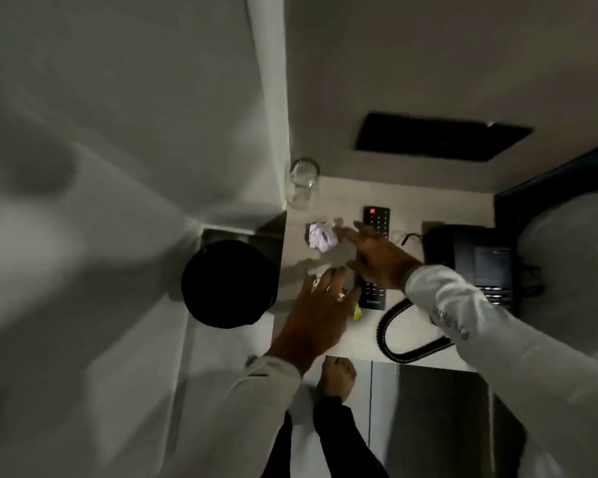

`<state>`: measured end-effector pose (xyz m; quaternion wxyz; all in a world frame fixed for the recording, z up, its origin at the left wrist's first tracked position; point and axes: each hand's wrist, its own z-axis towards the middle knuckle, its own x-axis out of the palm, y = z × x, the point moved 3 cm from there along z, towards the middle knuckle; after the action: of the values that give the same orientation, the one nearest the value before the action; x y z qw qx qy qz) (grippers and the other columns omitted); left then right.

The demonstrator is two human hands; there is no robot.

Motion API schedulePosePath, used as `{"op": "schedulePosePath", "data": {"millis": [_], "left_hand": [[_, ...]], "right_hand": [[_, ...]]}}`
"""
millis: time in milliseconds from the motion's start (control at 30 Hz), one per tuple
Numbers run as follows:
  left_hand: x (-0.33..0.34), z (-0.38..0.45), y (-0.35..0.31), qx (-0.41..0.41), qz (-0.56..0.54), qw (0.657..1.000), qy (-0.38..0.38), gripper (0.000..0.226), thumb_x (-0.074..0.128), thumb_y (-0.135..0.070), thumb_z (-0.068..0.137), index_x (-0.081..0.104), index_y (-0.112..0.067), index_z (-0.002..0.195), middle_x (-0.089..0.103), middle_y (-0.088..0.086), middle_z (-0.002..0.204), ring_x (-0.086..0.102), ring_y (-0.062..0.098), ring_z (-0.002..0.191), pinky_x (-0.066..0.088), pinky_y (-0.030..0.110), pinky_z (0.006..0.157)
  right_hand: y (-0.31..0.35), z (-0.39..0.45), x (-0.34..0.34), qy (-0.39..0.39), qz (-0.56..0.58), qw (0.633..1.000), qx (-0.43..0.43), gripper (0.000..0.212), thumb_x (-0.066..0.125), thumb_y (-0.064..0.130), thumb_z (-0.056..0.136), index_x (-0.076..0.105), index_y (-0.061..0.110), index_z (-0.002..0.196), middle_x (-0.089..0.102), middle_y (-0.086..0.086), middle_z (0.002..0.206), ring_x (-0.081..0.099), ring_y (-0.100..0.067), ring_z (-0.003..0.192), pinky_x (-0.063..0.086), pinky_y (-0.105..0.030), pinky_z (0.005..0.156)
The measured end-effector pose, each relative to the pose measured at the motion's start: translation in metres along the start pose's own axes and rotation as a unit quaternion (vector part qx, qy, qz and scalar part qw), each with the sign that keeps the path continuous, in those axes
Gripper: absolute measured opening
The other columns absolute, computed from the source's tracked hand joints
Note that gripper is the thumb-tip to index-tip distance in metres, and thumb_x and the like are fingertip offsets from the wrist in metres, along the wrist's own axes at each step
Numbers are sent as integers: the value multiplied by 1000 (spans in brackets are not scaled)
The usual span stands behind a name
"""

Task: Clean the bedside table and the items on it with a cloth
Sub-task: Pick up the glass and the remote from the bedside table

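The left hand (pixel 320 310) lies spread and flat over small scraps near the front left edge of the pale, smooth bedside table (pixel 425 201), probably to gather them; whether it grips anything I cannot tell. The right hand (pixel 377 257), fingers open and empty, reaches over the flat black plastic remote control (pixel 376 219) toward the crumpled white paper ball (pixel 321 237). A clear glass tumbler (pixel 302 182) stands at the back left corner, a black corded telephone (pixel 480 260) along the right edge. No cloth is visible.
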<state>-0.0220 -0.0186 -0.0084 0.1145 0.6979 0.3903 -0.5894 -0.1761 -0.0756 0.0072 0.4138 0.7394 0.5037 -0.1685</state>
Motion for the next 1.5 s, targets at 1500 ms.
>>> {"op": "schedulePosePath", "data": {"millis": [1500], "left_hand": [[-100,118,68,263,337,901,-73,28,51,-2,87,60,-12,112,60,15,111,59,36,103,48,45,83]], "right_hand": [[-36,-17,98,-261,108,900,332,87,57,56,92,20,13,158,47,-17,134,54,-41,118,53,-53,88]]}}
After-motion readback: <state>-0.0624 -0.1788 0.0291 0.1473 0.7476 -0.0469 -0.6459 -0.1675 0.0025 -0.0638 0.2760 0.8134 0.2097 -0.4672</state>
